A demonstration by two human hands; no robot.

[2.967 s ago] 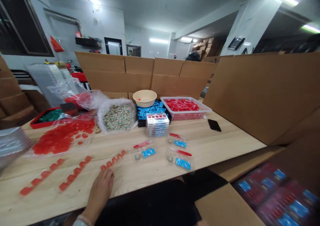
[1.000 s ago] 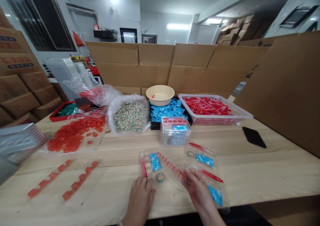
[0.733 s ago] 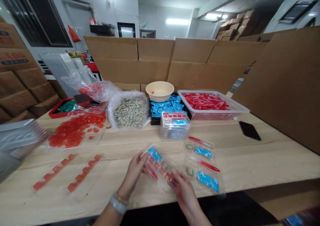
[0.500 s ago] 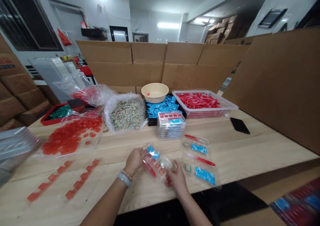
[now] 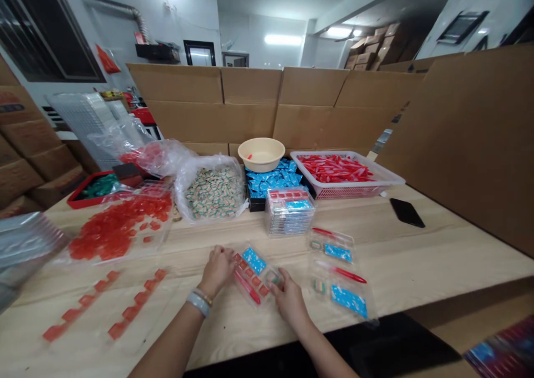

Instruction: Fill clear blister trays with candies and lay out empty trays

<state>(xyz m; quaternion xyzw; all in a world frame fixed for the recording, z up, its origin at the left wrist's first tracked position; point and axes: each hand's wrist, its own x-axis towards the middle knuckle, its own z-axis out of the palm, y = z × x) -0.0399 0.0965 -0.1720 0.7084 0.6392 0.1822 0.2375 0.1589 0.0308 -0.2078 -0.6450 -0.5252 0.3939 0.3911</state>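
Note:
My left hand (image 5: 217, 270) grips the left end of a clear plastic tray (image 5: 267, 266) lying tilted on the table. My right hand (image 5: 291, 299) pinches its right end, by a small striped piece (image 5: 273, 278). Inside the tray are a blue packet (image 5: 254, 260), a row of red squares (image 5: 263, 290) and a red pen-like stick (image 5: 247, 287). To the right lie two more clear trays, each with a blue packet (image 5: 349, 300), a red stick (image 5: 349, 275) and a striped piece (image 5: 319, 286); no red squares show in them.
Behind my hands stands a stack of filled cases (image 5: 290, 216). Farther back are a bag of striped pieces (image 5: 214, 194), a cream bowl (image 5: 261, 154) and a basket of red sticks (image 5: 390, 180). Red squares (image 5: 100, 239) spread at left, and a phone (image 5: 406, 212) lies right.
The tray has settled flatter, and its contents show more clearly. My left hand has shifted slightly left to the tray's end; my right fingers have moved up along its right end.

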